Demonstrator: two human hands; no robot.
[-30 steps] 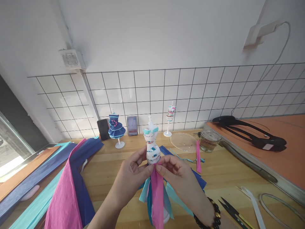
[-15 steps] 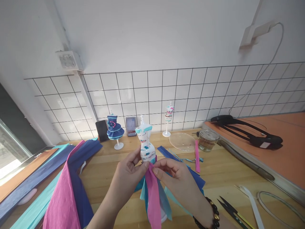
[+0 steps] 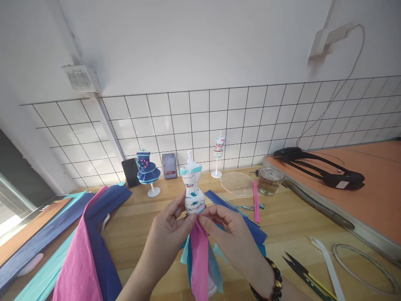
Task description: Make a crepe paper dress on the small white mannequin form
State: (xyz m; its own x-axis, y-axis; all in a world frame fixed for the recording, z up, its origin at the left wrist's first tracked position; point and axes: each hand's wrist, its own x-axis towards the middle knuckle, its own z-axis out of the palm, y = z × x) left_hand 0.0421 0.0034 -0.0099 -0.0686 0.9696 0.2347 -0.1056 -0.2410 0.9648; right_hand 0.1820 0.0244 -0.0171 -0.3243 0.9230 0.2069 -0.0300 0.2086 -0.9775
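A small white dress form [image 3: 194,196] with turquoise, red and blue marks stands upright in front of me. From its hip hangs a pink crepe paper strip [image 3: 199,259], with turquoise strips [image 3: 218,267] beside and behind it. My left hand [image 3: 172,228] is closed at the form's lower left side, its thumb pressing the top of the pink strip. Thumb and forefinger of my right hand [image 3: 230,232] pinch that same top edge from the right. The form's stand is mostly hidden behind the strips.
Crepe paper sheets [image 3: 78,267] spread over the left. Behind are a dressed blue form [image 3: 148,169], two phones and another small form [image 3: 219,148]. A clear disc [image 3: 236,184], a glass jar [image 3: 271,180], snips [image 3: 302,269] and a white strip [image 3: 328,267] lie right.
The camera view has shifted slightly. Both hands stay at the form's hip; the pink strip hangs straighter and my fingers have moved a little at its top.
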